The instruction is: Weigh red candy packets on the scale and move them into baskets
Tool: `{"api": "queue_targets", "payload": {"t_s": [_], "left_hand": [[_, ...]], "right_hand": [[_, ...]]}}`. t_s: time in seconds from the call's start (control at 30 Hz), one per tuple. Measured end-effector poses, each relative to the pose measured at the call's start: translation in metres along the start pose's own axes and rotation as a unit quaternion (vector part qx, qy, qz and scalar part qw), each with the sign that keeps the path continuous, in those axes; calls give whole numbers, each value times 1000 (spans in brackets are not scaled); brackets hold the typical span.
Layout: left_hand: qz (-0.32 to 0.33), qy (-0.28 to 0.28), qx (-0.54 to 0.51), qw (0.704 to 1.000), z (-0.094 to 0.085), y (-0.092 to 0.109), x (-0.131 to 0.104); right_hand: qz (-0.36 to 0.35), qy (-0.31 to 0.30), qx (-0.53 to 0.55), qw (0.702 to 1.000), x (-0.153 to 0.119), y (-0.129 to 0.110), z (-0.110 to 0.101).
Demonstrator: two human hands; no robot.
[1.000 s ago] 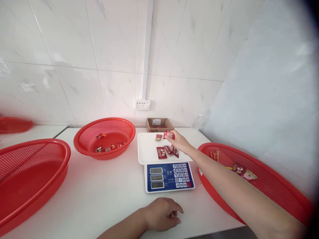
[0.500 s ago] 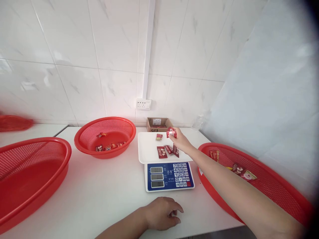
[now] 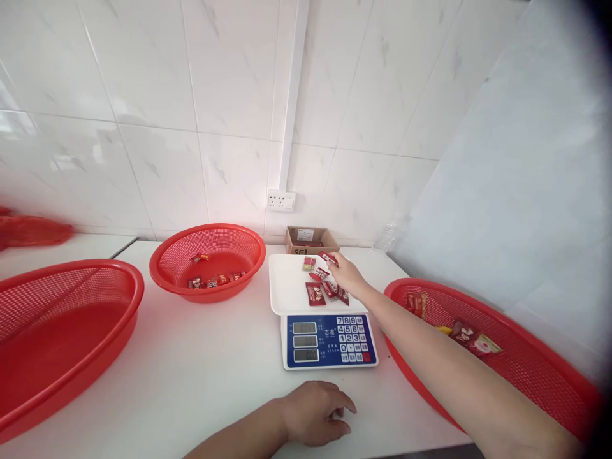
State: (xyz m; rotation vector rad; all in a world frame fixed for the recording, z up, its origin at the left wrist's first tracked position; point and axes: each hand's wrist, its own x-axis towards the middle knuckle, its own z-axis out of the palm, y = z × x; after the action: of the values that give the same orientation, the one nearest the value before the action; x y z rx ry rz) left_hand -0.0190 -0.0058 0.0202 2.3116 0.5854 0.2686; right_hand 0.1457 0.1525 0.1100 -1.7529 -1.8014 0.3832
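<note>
Right hand (image 3: 348, 275) pinching a red packet (image 3: 327, 257) — grip partly hidden — near twelve o'clock on the scale pan (image 3: 287, 280); a loose hold could drop it past the rim. Left hand (image 3: 315, 413) loosely curled, six o'clock.

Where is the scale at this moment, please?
In the head view, the scale stands just right of centre on the table, beyond the left hand and in front of the box.

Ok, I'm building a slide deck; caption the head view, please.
Right hand holding a red packet at the white tray of a scale, left hand in front.
</note>
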Motion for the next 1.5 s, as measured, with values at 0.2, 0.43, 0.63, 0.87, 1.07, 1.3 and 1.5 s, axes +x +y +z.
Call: {"api": "queue_targets", "payload": {"t_s": [0.2,0.43,0.63,0.87,1.07,1.3,1.5], "left_hand": [[6,-2,2,1000,1,-2,0],[-7,4,-5,1000,4,-4,1],[-10,-19,-24,999,2,-7,2],[2,-15,-19,1000,3,-9,2],[-8,-9,-7,1000,4,-7,0],[-6,-8,-3,1000,1,-3,0],[-16,11,-6,1000,3,-3,1]], "right_hand": [[-22,-54,-29,998,-5,-8,9],[-72,-81,-91,990,14,-18,18],[-118,-103,-147,977,21,-15,25],[-42,-68,-157,984,15,-6,-2],[-105,25,-40,993,-37,-40,-56],[11,147,-6,989,-141,-26,-109],[222,150,-101,958,-198,77,-128]]}}
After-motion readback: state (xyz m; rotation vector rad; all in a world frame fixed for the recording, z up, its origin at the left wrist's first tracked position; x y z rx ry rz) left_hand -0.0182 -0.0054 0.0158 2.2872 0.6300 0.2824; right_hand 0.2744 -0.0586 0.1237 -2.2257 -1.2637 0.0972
